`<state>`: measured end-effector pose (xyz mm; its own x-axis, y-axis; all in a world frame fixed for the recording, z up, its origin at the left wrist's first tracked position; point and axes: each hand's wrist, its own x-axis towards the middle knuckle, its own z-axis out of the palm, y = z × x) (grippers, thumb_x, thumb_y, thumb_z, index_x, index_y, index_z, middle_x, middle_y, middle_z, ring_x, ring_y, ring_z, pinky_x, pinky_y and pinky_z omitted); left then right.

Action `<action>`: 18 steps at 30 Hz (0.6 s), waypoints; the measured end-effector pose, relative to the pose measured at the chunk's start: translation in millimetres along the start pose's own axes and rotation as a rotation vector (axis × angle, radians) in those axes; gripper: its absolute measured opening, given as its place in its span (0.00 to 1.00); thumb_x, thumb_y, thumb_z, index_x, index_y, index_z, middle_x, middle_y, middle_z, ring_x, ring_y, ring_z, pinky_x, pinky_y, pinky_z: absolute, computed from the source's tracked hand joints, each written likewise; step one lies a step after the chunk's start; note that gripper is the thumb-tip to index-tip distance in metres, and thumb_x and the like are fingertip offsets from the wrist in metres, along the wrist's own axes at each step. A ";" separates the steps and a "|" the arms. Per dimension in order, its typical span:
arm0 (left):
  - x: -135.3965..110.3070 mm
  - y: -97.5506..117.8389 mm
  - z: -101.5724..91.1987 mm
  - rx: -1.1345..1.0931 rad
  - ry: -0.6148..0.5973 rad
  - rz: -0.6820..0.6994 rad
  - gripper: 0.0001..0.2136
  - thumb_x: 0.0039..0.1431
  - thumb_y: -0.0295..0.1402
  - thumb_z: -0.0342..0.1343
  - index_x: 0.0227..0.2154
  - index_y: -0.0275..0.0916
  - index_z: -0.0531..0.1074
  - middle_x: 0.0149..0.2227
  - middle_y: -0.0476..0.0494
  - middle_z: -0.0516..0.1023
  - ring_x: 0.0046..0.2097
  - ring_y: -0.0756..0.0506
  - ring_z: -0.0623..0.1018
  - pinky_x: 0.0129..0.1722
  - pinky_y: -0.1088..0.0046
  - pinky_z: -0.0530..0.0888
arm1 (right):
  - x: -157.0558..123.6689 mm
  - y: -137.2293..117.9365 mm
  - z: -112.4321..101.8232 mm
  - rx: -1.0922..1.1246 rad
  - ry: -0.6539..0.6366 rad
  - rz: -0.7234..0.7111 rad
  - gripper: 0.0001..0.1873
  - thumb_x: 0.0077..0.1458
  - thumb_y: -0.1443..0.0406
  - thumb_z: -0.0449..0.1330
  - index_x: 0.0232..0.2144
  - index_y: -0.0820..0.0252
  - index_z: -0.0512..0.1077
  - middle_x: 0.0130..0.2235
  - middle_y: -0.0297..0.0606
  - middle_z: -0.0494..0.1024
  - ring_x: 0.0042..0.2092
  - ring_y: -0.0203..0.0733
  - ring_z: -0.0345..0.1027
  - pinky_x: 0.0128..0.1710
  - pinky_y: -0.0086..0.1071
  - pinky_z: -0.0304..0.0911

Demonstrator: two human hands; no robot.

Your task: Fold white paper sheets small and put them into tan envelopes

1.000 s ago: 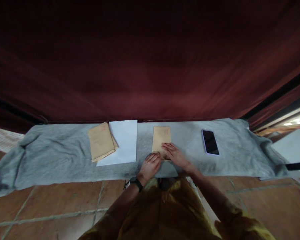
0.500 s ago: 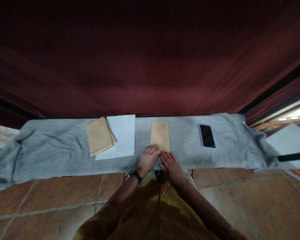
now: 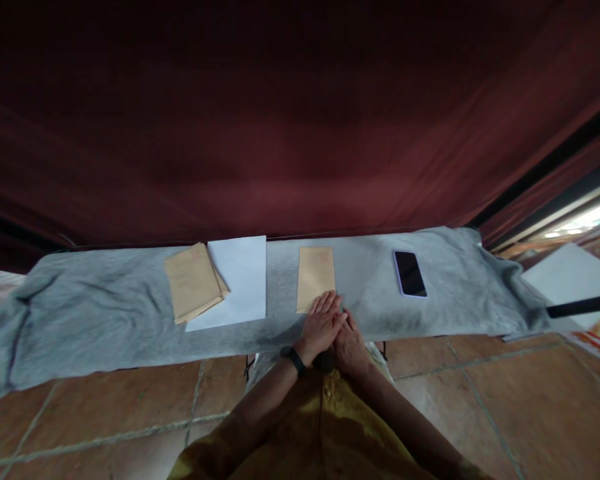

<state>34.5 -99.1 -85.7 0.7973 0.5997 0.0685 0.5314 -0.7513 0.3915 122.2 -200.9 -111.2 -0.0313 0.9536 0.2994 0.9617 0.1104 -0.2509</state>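
A brown paper envelope (image 3: 315, 273) with a small red print lies flat on the grey cloth (image 3: 285, 287) in front of me. Across its lower right corner rests my left hand (image 3: 321, 324), fingers stretched out and flat; a dark band circles that wrist. My right hand (image 3: 351, 343) lies just to the right and nearer to me, its fingers extended and partly covered by the left hand. Neither hand grips anything that I can see. The near end of the envelope is partly hidden under the left hand.
On the left, a stack of brown envelopes (image 3: 193, 283) overlaps white paper (image 3: 245, 280). A phone (image 3: 411, 274) in a light purple case lies to the right. A dark red curtain (image 3: 280, 147) hangs behind the cloth-covered surface. Tiled floor (image 3: 480, 400) shows below.
My left hand has slid right along the envelope's near end, from its lower left to its lower right corner. The right hand has shifted slightly right, off the envelope.
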 end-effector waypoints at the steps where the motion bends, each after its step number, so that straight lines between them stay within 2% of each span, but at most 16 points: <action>1: 4.8 -3.0 -0.6 0.009 -0.019 -0.005 0.26 0.75 0.43 0.38 0.69 0.37 0.60 0.72 0.39 0.59 0.73 0.42 0.57 0.72 0.56 0.55 | 1.4 -0.2 -1.5 0.008 0.005 0.011 0.29 0.66 0.66 0.54 0.67 0.62 0.64 0.66 0.50 0.69 0.69 0.53 0.57 0.72 0.56 0.45; 7: 45.3 -22.4 -3.5 0.078 -0.057 -0.028 0.31 0.74 0.47 0.35 0.71 0.33 0.55 0.74 0.37 0.53 0.75 0.42 0.50 0.74 0.56 0.49 | 9.3 -3.7 -8.0 0.082 0.010 0.102 0.22 0.69 0.62 0.55 0.63 0.55 0.69 0.64 0.40 0.72 0.70 0.49 0.57 0.72 0.52 0.44; 10: 73.0 -29.3 -5.6 0.101 -0.091 -0.055 0.32 0.74 0.47 0.34 0.72 0.32 0.52 0.75 0.36 0.50 0.75 0.42 0.48 0.74 0.55 0.46 | 9.9 -4.7 -7.9 0.076 -0.002 0.125 0.24 0.70 0.61 0.54 0.65 0.55 0.66 0.65 0.39 0.72 0.69 0.48 0.58 0.72 0.50 0.44; 14: 106.9 -36.1 -12.7 0.132 -0.110 -0.113 0.32 0.73 0.47 0.34 0.72 0.31 0.50 0.75 0.36 0.49 0.76 0.41 0.46 0.74 0.52 0.44 | 9.0 -3.9 -6.7 0.015 -0.017 0.113 0.28 0.71 0.61 0.52 0.70 0.55 0.59 0.69 0.39 0.65 0.70 0.48 0.57 0.72 0.49 0.43; 18: 124.6 -37.7 -19.1 0.141 -0.111 -0.145 0.33 0.73 0.46 0.33 0.72 0.30 0.50 0.75 0.35 0.49 0.76 0.39 0.45 0.73 0.50 0.44 | 8.7 -2.5 -5.8 -0.011 -0.018 0.103 0.28 0.71 0.61 0.52 0.70 0.54 0.58 0.70 0.39 0.63 0.70 0.47 0.57 0.72 0.49 0.43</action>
<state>108.3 9.2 -74.4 0.7324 0.6757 -0.0840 0.6710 -0.6953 0.2575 121.1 -194.5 -102.7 0.0627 0.9647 0.2556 0.9631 0.0087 -0.2692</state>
